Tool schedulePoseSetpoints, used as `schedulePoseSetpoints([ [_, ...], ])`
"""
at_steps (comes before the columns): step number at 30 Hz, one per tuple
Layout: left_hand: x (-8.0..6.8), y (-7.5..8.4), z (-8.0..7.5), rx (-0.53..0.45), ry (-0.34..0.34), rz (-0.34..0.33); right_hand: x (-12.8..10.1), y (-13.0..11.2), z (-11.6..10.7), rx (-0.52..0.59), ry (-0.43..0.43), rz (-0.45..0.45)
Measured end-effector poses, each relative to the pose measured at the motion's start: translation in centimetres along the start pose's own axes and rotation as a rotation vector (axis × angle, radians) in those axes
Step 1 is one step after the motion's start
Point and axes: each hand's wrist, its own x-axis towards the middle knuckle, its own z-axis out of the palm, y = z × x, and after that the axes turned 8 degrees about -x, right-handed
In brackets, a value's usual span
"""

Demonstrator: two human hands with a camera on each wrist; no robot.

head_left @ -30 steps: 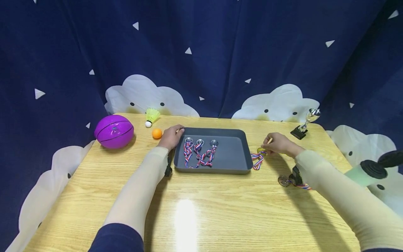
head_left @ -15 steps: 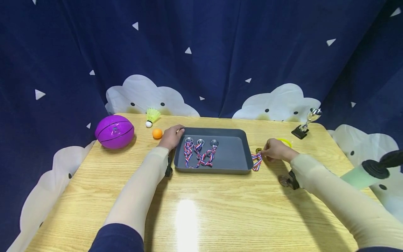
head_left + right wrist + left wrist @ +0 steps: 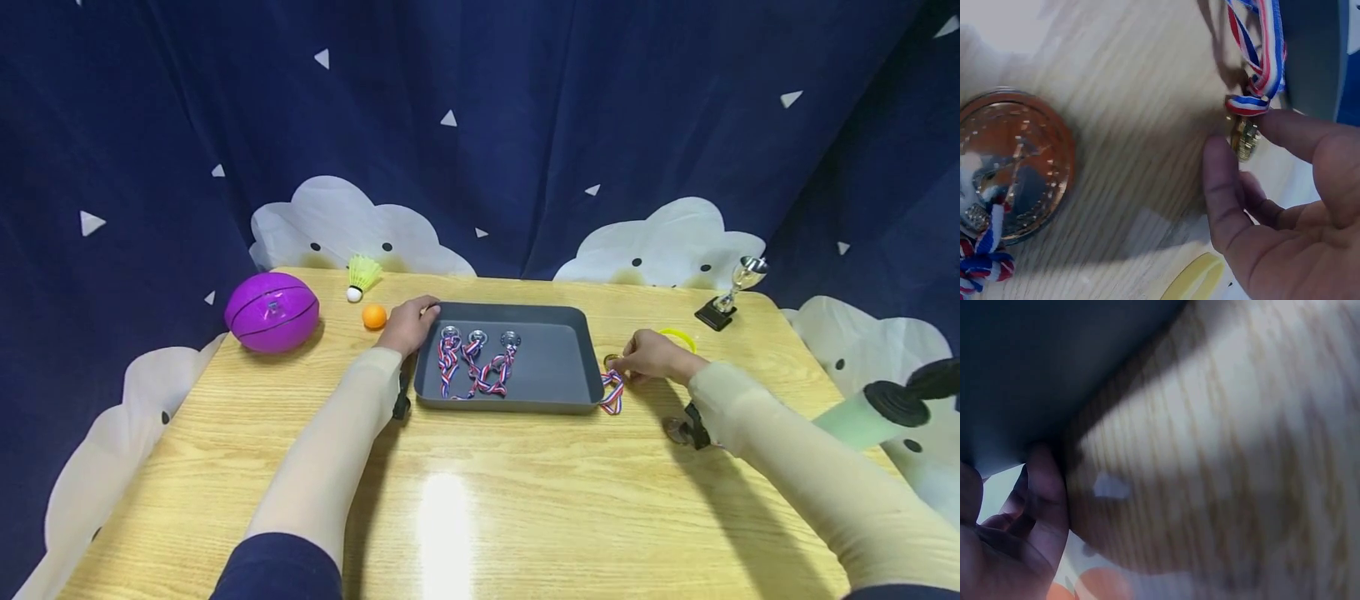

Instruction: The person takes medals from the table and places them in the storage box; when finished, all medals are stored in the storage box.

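Observation:
A dark grey tray [image 3: 551, 358] lies mid-table with three silver medals [image 3: 510, 340] inside, their striped ribbons [image 3: 447, 367] knotted. My left hand [image 3: 407, 325] grips the tray's left rim near the far corner; the left wrist view has the fingers [image 3: 1046, 487] against its side. Just beyond the right wall, my right hand [image 3: 658, 354] pinches a gold medal [image 3: 1247, 139] between thumb and fingers, the medal edge-on in the right wrist view. Its red, white and blue ribbon [image 3: 612, 392] hangs beside the tray. A bronze medal [image 3: 1016, 162] lies under my right wrist.
Behind the right hand is a yellow ring [image 3: 681, 337]. A trophy [image 3: 726, 298] stands at the back right. At left are a purple ball [image 3: 272, 313], an orange ball [image 3: 374, 317] and a shuttlecock [image 3: 362, 279]. A pale green cylinder [image 3: 870, 414] is at the right edge.
My right hand has moved slightly left and nearer me with the gold medal, bringing its ribbon closer to the tray. The yellow ring has come into sight. The left hand has stayed put.

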Motion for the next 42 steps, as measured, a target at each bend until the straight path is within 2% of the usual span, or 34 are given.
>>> schedulePoseSetpoints([
  [7,0.0,-0.1,0.3,0.01,0.0,0.01,-0.4,-0.3,0.2,-0.053,0.001,-0.034],
  [17,-0.1,0.0,0.0,0.007,0.0,-0.003,0.3,-0.5,0.2,-0.081,-0.025,-0.021],
  [24,-0.2,0.3,-0.1,-0.007,-0.001,-0.002,0.5,-0.4,0.0,-0.082,0.092,-0.106],
  [30,-0.1,0.4,-0.1,-0.012,0.002,-0.003,1.2,-0.1,-1.7,-0.103,0.154,-0.166],
  [35,0.1,0.3,-0.1,-0.008,0.012,0.005,1.2,-1.0,-4.4,-0.041,0.242,-0.222],
  [39,0.1,0.1,0.0,-0.004,0.015,0.005,0.6,-3.1,-6.6,0.082,0.341,-0.264],
  [42,0.1,0.1,0.1,-0.006,0.005,-0.011,0.3,-5.0,-7.2,0.199,0.332,-0.304],
])
